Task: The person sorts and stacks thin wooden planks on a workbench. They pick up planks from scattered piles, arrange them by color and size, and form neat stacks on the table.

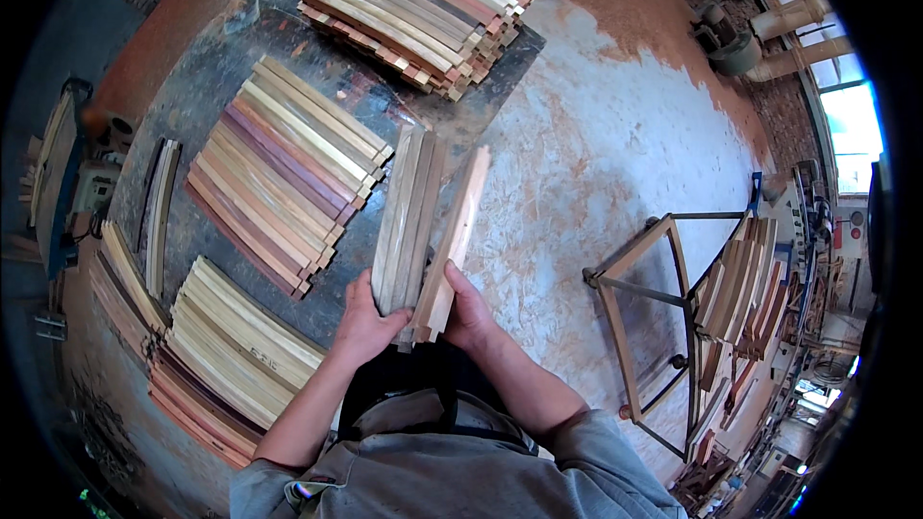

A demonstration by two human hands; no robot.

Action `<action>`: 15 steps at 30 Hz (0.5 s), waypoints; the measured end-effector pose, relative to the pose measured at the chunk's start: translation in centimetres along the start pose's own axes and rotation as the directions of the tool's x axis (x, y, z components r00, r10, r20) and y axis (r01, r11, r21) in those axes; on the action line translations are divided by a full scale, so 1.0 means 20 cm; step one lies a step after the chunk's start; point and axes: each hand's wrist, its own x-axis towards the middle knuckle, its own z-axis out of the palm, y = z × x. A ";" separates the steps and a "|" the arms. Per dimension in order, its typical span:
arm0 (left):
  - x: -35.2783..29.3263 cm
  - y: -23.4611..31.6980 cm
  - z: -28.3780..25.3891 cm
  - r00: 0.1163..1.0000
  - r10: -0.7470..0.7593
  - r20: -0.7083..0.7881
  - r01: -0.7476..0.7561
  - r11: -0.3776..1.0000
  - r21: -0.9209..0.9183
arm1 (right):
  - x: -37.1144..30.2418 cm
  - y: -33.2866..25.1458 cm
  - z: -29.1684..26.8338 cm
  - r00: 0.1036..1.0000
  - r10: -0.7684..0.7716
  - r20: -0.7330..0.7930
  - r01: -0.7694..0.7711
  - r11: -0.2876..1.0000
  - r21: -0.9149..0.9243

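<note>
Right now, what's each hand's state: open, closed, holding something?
Left hand: closed, holding greyish wooden strips.
Right hand: closed, holding paler, pinkish wood.

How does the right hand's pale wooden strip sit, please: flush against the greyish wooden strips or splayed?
Splayed: the pale strip angles away from the greyish strips, leaving a gap.

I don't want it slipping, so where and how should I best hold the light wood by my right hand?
Probably grip the light wood at its near end, coming from the right, where the right hand holds it. It is long and narrow enough to clasp; its right side faces open space, while its left faces the grey-brown strips in the left hand.
</note>
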 end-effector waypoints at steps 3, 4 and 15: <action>0.03 0.00 -0.01 0.997 0.033 0.075 -0.040 0.995 0.094 | 0.03 -0.01 -0.02 1.000 0.026 0.010 -0.026 0.999 -0.032; 0.02 0.01 -0.01 0.997 0.032 0.066 -0.040 0.991 0.124 | 0.04 -0.01 -0.02 0.999 0.027 0.040 -0.025 0.999 -0.039; 0.04 -0.10 -0.08 0.988 0.092 0.121 -0.049 0.946 -0.319 | 0.00 -0.02 -0.04 0.974 0.031 0.223 -0.047 0.997 0.069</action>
